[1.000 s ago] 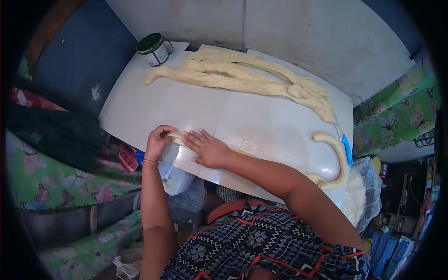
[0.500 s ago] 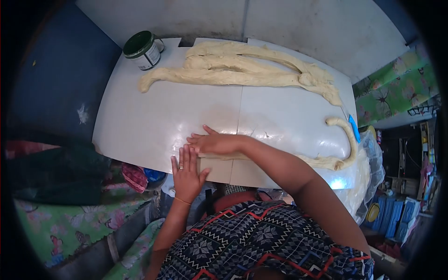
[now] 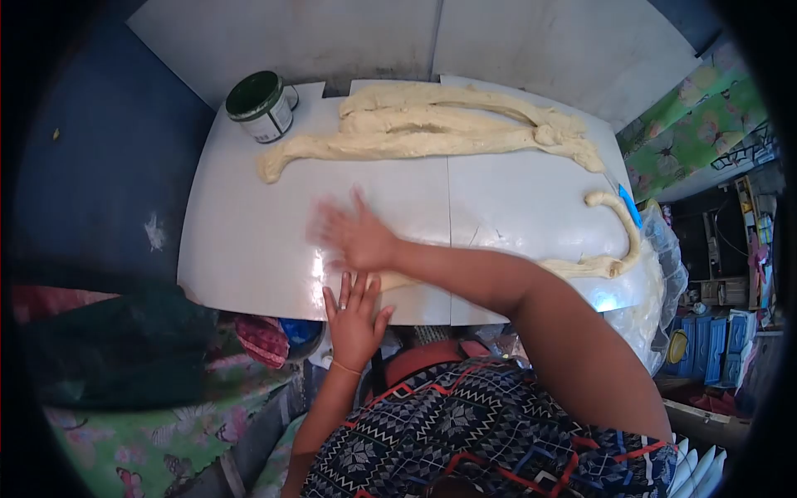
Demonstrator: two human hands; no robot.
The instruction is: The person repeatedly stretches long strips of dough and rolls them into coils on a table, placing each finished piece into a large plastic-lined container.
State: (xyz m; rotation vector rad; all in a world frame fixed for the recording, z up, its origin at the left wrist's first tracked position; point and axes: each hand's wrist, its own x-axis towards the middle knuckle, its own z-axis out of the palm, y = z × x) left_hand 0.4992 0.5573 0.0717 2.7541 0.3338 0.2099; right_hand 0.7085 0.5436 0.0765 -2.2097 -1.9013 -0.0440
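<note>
A long pale dough strip (image 3: 573,267) runs along the near part of the white table (image 3: 249,224), curling up at its right end. My left hand (image 3: 355,315) lies with fingers spread at the strip's left end, a ring on one finger. My right hand (image 3: 357,235), blurred by motion, has its fingers apart just beyond the left one, over the tabletop; it holds nothing. Its forearm crosses above the strip and hides part of it. A thick mass of dough (image 3: 415,145) stretches across the far side of the table.
At the far left corner stands a green tub (image 3: 264,106) with a white label. A blue object (image 3: 630,206) lies by the right edge, next to clear plastic sheeting (image 3: 657,286). Pale panels (image 3: 540,50) rise behind the table. Blue items (image 3: 706,353) are stacked at the right.
My right hand has lifted away from the strip and swung up, its fingers now spread and blurred. My left hand stays near the strip's left end. The whole view has shifted slightly.
</note>
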